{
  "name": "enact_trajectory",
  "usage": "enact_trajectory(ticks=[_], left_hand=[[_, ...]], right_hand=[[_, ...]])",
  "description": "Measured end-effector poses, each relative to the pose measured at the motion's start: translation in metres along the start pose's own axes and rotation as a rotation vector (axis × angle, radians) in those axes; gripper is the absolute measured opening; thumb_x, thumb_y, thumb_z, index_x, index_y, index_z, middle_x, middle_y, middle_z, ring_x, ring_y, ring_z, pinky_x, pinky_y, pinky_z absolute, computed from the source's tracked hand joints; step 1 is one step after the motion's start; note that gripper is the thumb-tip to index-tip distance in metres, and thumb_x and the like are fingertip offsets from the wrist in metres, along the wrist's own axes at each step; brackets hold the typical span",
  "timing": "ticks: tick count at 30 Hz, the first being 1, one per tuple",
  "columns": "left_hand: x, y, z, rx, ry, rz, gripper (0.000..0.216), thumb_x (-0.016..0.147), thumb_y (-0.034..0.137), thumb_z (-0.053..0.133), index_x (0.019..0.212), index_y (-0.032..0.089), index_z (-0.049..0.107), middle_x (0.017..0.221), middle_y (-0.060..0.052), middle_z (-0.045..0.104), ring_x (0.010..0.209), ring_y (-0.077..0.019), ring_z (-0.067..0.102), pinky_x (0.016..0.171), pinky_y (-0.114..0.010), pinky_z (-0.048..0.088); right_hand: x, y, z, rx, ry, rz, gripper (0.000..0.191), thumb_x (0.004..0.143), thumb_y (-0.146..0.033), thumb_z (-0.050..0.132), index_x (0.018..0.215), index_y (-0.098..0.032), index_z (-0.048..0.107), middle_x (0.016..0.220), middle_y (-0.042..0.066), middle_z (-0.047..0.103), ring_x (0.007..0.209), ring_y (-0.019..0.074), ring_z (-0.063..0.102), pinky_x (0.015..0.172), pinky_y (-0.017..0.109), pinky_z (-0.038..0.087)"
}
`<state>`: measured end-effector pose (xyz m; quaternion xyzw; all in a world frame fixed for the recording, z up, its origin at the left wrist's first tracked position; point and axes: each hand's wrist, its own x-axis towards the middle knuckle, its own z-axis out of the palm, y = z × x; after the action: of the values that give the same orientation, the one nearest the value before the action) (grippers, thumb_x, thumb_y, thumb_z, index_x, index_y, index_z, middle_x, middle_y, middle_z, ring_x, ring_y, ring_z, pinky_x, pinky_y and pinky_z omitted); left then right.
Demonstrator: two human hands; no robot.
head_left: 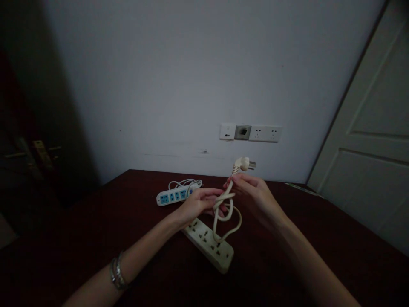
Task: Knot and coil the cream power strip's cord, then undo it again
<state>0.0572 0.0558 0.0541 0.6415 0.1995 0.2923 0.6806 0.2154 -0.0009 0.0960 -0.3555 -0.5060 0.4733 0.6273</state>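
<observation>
A cream power strip (209, 245) lies on the dark red table (96, 238) in front of me. Its cream cord (227, 217) is lifted in loose loops between my hands. My left hand (200, 204) is closed on the looped cord just above the strip. My right hand (252, 194) pinches the cord a little below its white plug (243, 163), which sticks up with its prongs pointing right. A metal bracelet (117, 273) sits on my left wrist.
A second white power strip with blue sockets (174, 196) and a coiled white cord lies farther back on the table. Wall sockets (251, 132) are mounted just above the table. A white door (373, 140) stands at the right, a dark door with a handle (38, 153) at the left.
</observation>
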Motion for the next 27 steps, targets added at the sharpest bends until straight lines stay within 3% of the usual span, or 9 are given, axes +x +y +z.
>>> enact_trajectory(ticks=[5, 10, 13, 16, 19, 22, 27], left_hand=[[0.000, -0.002, -0.001, 0.053, -0.066, 0.013, 0.035, 0.081, 0.023, 0.054, 0.114, 0.013, 0.056, 0.078, -0.005, 0.059, 0.061, -0.0124, 0.058, 0.056, -0.030, 0.051], [-0.003, -0.002, -0.006, 0.188, -0.198, 0.000, 0.032, 0.081, 0.026, 0.056, 0.111, 0.015, 0.061, 0.071, -0.002, 0.057, 0.054, -0.0088, 0.055, 0.050, -0.024, 0.048], [-0.003, 0.000, -0.010, 0.203, -0.202, -0.017, 0.032, 0.081, 0.024, 0.056, 0.112, 0.016, 0.060, 0.077, -0.004, 0.061, 0.060, -0.0096, 0.058, 0.052, -0.022, 0.047], [0.000, 0.005, -0.010, 0.178, -0.042, 0.023, 0.031, 0.083, 0.025, 0.051, 0.111, 0.013, 0.059, 0.087, -0.008, 0.063, 0.069, -0.0114, 0.060, 0.060, -0.024, 0.049], [0.000, 0.011, -0.006, 0.202, 0.186, 0.173, 0.033, 0.087, 0.031, 0.045, 0.108, 0.010, 0.059, 0.092, -0.011, 0.063, 0.078, -0.0141, 0.061, 0.068, -0.028, 0.050], [-0.005, 0.014, 0.002, 0.402, 0.257, 0.316, 0.037, 0.081, 0.039, 0.053, 0.105, 0.011, 0.060, 0.094, -0.010, 0.064, 0.081, -0.0158, 0.061, 0.072, -0.030, 0.051], [-0.016, 0.010, 0.015, 0.892, 0.425, 0.421, 0.052, 0.067, 0.049, 0.067, 0.105, 0.015, 0.063, 0.088, -0.009, 0.068, 0.075, -0.0194, 0.062, 0.073, -0.035, 0.049]], right_hand=[[0.003, 0.009, 0.005, 0.082, 0.057, 0.018, 0.027, 0.063, -0.040, 0.073, 0.065, -0.014, 0.066, 0.060, 0.001, 0.059, 0.055, 0.0111, 0.052, 0.057, 0.025, 0.040], [0.001, 0.013, 0.010, 0.117, 0.048, 0.054, 0.038, 0.062, -0.035, 0.075, 0.092, -0.015, 0.064, 0.067, 0.000, 0.062, 0.055, 0.0117, 0.054, 0.055, 0.025, 0.041], [0.001, 0.015, 0.010, 0.119, 0.032, 0.007, 0.040, 0.064, -0.034, 0.073, 0.099, -0.018, 0.061, 0.066, -0.002, 0.060, 0.055, 0.0115, 0.055, 0.055, 0.026, 0.042], [0.003, 0.015, 0.008, 0.030, 0.102, -0.142, 0.026, 0.066, -0.033, 0.072, 0.084, -0.018, 0.061, 0.066, -0.001, 0.061, 0.058, 0.0117, 0.057, 0.059, 0.026, 0.044], [0.004, 0.015, 0.007, -0.186, 0.229, -0.271, 0.022, 0.066, -0.033, 0.072, 0.066, -0.016, 0.057, 0.063, 0.001, 0.062, 0.059, 0.0133, 0.057, 0.061, 0.027, 0.046], [0.005, 0.015, 0.006, -0.358, 0.282, -0.320, 0.024, 0.069, -0.037, 0.068, 0.065, -0.016, 0.058, 0.062, 0.003, 0.063, 0.059, 0.0155, 0.058, 0.062, 0.029, 0.046], [0.004, 0.021, 0.006, -0.459, 0.318, -0.343, 0.026, 0.070, -0.040, 0.066, 0.071, -0.015, 0.060, 0.070, 0.007, 0.067, 0.064, 0.0181, 0.061, 0.065, 0.031, 0.047]])
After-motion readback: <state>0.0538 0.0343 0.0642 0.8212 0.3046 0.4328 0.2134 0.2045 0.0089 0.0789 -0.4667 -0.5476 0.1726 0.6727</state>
